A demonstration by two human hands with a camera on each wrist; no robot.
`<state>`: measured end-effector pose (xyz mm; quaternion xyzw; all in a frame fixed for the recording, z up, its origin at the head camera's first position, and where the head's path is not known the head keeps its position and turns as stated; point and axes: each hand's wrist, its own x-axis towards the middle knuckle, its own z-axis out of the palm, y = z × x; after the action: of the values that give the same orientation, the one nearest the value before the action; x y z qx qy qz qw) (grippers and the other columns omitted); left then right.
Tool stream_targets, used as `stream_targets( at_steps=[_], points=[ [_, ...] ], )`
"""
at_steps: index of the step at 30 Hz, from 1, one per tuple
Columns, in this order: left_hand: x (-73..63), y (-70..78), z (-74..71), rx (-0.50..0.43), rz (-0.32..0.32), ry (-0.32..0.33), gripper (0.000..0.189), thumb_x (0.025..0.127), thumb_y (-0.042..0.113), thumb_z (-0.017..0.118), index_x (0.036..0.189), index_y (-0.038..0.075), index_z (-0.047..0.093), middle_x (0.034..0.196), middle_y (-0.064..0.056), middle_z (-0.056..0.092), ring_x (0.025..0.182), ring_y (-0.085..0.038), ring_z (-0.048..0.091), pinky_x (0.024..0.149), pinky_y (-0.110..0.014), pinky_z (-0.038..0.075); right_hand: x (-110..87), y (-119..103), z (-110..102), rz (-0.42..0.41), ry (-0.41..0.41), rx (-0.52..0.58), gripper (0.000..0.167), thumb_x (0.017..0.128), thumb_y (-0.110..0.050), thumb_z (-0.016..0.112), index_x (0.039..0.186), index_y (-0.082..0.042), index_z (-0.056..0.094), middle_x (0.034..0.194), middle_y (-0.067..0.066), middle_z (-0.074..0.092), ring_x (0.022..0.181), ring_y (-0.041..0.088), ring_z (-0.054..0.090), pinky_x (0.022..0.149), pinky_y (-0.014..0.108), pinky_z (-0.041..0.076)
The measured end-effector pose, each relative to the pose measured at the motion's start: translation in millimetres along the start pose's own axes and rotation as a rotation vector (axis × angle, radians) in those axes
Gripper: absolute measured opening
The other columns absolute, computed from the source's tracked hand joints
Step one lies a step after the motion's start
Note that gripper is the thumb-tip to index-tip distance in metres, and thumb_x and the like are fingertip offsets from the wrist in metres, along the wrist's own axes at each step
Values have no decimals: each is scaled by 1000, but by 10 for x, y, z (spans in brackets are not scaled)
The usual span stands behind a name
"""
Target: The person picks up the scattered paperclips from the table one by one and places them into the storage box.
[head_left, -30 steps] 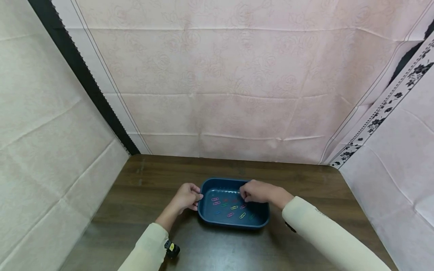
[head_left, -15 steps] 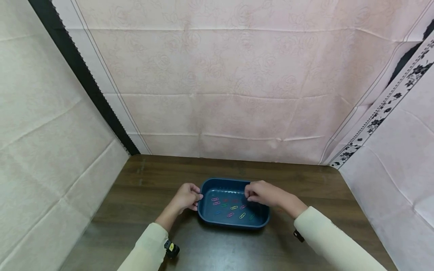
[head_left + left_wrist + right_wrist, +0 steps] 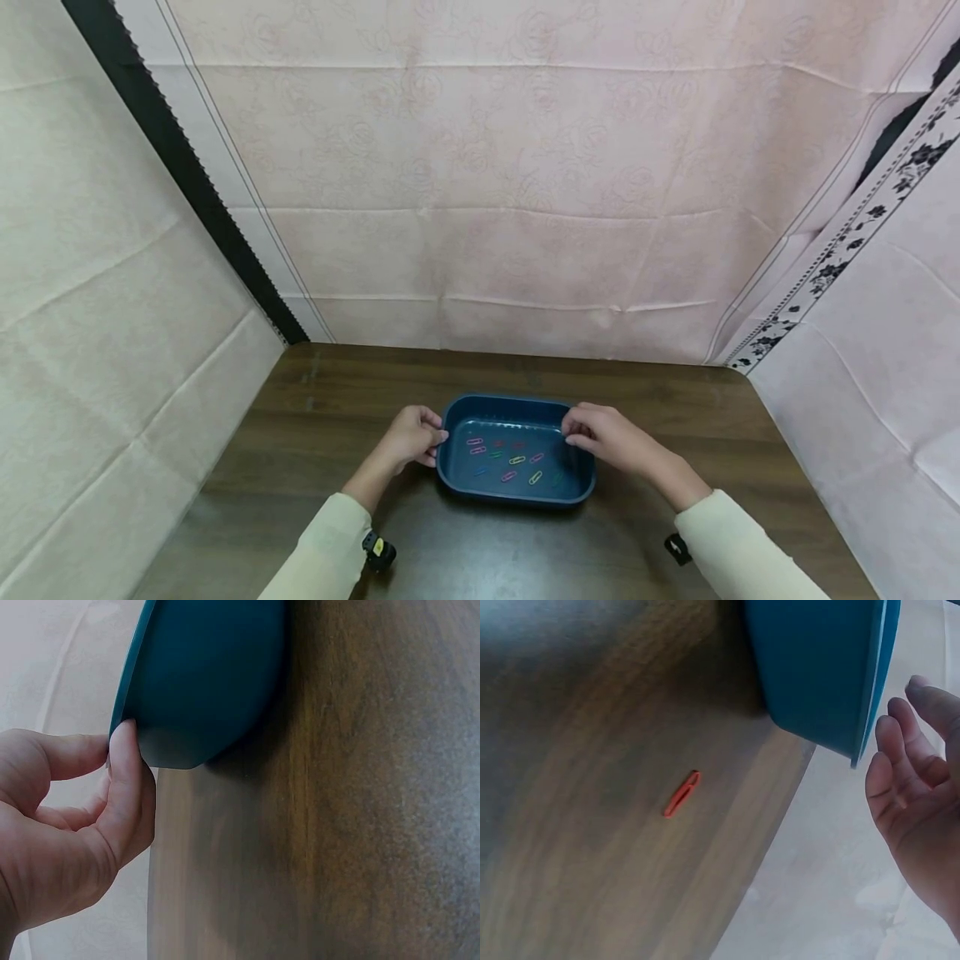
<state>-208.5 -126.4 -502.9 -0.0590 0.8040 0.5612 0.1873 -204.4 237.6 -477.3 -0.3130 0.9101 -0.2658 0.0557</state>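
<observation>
A dark blue rectangular tray (image 3: 513, 500) sits on the wooden table, with several small coloured paper clips lying on its floor, among them a yellow paper clip (image 3: 535, 477) and a pink paper clip (image 3: 509, 476). My left hand (image 3: 412, 436) pinches the tray's left rim between thumb and finger, plain in the left wrist view. At the right rim, my right hand (image 3: 606, 433) has loosely bent fingers; the right wrist view shows the thumb and fingers apart, nothing between them, fingertips close to the rim (image 3: 875, 679). Below that hand, a red paper clip (image 3: 682, 794) lies on the table.
The brown wooden table (image 3: 480, 550) ends at a pale cloth backdrop (image 3: 480, 208), with more cloth hanging on the left and right. Dark straps with small devices (image 3: 379, 551) sit on both wrists.
My right hand has drawn back from over the paper clips to the tray's right rim, its forearm shifting right. The left hand keeps its pinch, and the tray stays in place.
</observation>
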Motion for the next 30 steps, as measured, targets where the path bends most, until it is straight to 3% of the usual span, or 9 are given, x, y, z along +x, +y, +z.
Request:
stream_targets(
  at_steps=[9, 18, 26, 30],
  points=[
    [-11, 4, 3, 3, 3, -3, 19, 100, 4, 64, 115, -6, 59, 90, -18, 62, 68, -22, 61, 60, -33, 64, -184, 76, 79, 60, 116, 68, 9, 99, -13, 69, 108, -13, 70, 97, -9, 63, 84, 6, 59, 74, 21, 58],
    [-10, -4, 11, 2, 16, -7, 18, 101, 4, 64, 115, -6, 59, 90, -18, 62, 67, -21, 60, 60, -33, 64, -391, 262, 84, 93, 298, 19, 12, 95, -9, 74, 103, -16, 71, 96, -10, 63, 84, 3, 59, 71, 22, 57],
    [-7, -5, 6, 0, 20, -8, 19, 101, 4, 64, 116, -7, 58, 91, -18, 62, 68, -22, 60, 60, -33, 64, -529, 446, 113, 160, 315, 12, 15, 95, -9, 74, 110, -10, 72, 101, -4, 70, 90, 5, 65, 77, 33, 62],
    [-3, -3, 4, 0, 15, -6, 18, 101, 4, 64, 115, -6, 59, 91, -19, 62, 68, -22, 61, 60, -33, 64, -586, 544, 144, 205, 288, 29, 17, 93, -8, 77, 109, -8, 72, 100, 0, 70, 87, 6, 65, 76, 30, 61]
  ],
)
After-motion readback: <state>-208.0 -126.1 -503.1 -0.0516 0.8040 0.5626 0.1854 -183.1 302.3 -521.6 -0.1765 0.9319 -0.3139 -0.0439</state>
